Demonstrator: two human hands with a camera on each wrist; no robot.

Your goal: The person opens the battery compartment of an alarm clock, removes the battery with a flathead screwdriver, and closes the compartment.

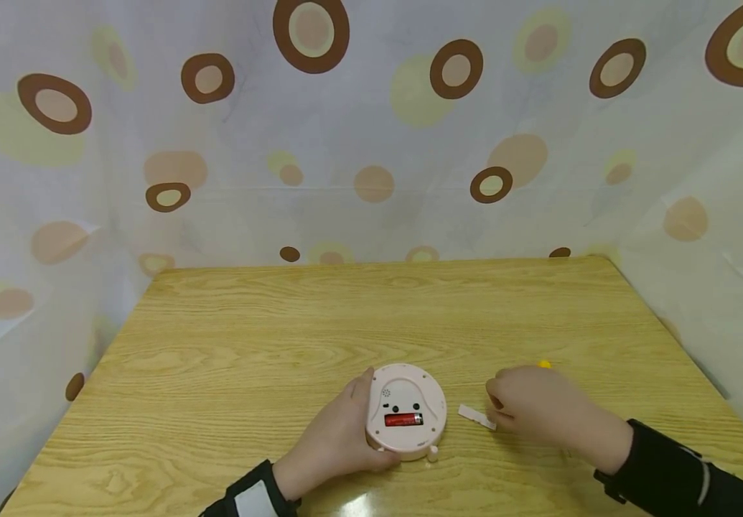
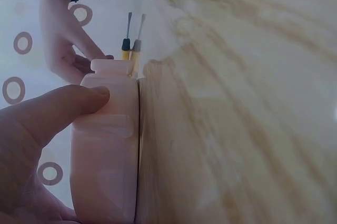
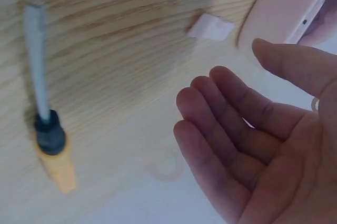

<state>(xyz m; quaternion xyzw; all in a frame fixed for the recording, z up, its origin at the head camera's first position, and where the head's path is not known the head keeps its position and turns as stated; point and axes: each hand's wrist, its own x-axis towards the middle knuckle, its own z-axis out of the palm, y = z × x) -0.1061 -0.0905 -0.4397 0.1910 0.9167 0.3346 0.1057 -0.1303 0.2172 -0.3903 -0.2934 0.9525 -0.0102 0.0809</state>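
A round pale pink alarm clock (image 1: 410,446) rests back side up on the table, its face hidden underneath. My left hand (image 1: 335,436) grips its left side, thumb (image 2: 89,99) along the lower edge. In the back, a red battery (image 1: 402,419) sits in the uncovered compartment. To the right of the clock lies a small pale pink battery cover (image 1: 474,416). My right hand (image 1: 539,408) hovers beside the cover; in the right wrist view its loosely bent fingers (image 3: 210,124) hold nothing, and the cover lies on the wood beyond them.
A screwdriver (image 3: 51,134) with a yellow and black handle lies on the wooden table (image 1: 268,323) beyond my right hand, mostly hidden in the head view. A white curtain (image 1: 358,129) with brown and green circles surrounds the table's back and sides.
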